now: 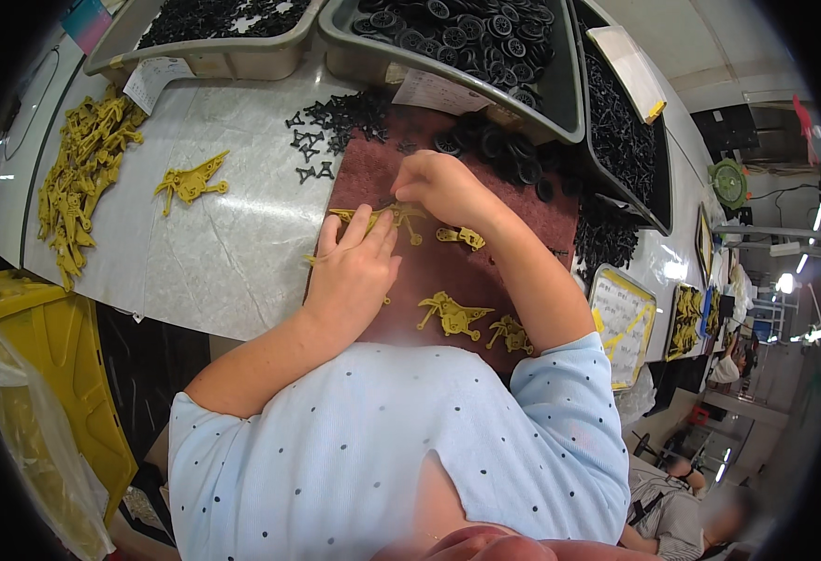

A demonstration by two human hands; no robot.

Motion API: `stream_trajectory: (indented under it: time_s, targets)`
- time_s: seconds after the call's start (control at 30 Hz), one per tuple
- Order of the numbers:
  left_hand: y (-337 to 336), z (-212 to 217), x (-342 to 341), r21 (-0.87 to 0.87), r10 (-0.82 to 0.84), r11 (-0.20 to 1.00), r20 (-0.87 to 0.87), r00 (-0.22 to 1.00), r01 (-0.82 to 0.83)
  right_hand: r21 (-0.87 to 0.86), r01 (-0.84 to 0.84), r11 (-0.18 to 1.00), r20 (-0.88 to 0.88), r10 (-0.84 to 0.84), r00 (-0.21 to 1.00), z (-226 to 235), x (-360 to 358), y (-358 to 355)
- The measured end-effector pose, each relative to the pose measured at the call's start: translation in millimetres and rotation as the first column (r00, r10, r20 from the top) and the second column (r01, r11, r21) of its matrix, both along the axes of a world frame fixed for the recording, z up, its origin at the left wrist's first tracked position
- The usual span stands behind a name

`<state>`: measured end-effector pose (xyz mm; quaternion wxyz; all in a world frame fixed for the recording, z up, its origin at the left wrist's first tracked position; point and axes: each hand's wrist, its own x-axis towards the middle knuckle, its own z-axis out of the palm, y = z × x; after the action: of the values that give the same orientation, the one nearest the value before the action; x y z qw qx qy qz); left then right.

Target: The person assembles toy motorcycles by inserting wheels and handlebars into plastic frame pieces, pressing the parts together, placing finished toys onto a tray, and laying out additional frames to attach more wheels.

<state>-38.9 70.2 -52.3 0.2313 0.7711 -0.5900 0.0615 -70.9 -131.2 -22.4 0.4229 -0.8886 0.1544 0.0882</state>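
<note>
My left hand (356, 266) lies over a yellow plastic frame piece (409, 221) on a maroon cloth (359, 173), its fingers stretched out and pressing the piece down. My right hand (443, 185) is closed in a pinch just above that same piece. Whatever its fingertips hold is small, dark and mostly hidden. Beside my right forearm rests another yellow piece (462, 238). Closer to my body are two more, a larger yellow piece (453, 316) and a smaller yellow piece (511, 334). Some yellow bits show from under my left hand.
Small black connectors (312, 145) lie scattered left of the cloth; black wheels (513, 154) lie on its far edge. Grey bins of black parts (336, 47) stand behind. A yellow heap (83, 173) and a single yellow piece (191, 182) sit left. Another person (672, 514) is at lower right.
</note>
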Motion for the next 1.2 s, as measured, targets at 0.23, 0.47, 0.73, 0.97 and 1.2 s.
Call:
stream_trajectory:
  time_s: [0.23, 0.47, 0.73, 0.97, 1.2]
  targets:
    - [-0.1, -0.7, -3.6, 0.055, 0.038, 0.998, 0.070, 0.997, -0.042, -0.068, -0.025, 0.997, 0.047, 0.028, 0.999, -7.6, 0.9, 2.8]
    - [-1.9, -1.7, -1.0, 0.023, 0.054, 0.998, 0.030, 0.998, -0.055, -0.220, 0.037, 0.975, 0.093, -0.017, 0.995, -15.4, -2.0, 14.4]
    - [-5.4, -9.9, 9.6, -0.107, -0.037, 0.994, -0.119, 0.992, 0.025, -0.154, 0.045, 0.987, 0.064, -0.035, 0.997, -1.7, -8.8, 8.6]
    - [-5.7, -7.2, 20.4, -0.186, -0.129, 0.978, -0.161, 0.978, 0.099, -0.545, 0.571, 0.614, 0.592, -0.200, 0.781, 0.2, -52.2, -35.9]
    - [-67.9, 23.6, 33.5, -0.297, -0.118, 0.949, -0.035, 0.992, 0.103, -0.815, 0.434, 0.384, 0.462, -0.021, 0.887, -12.6, -47.5, -50.4]
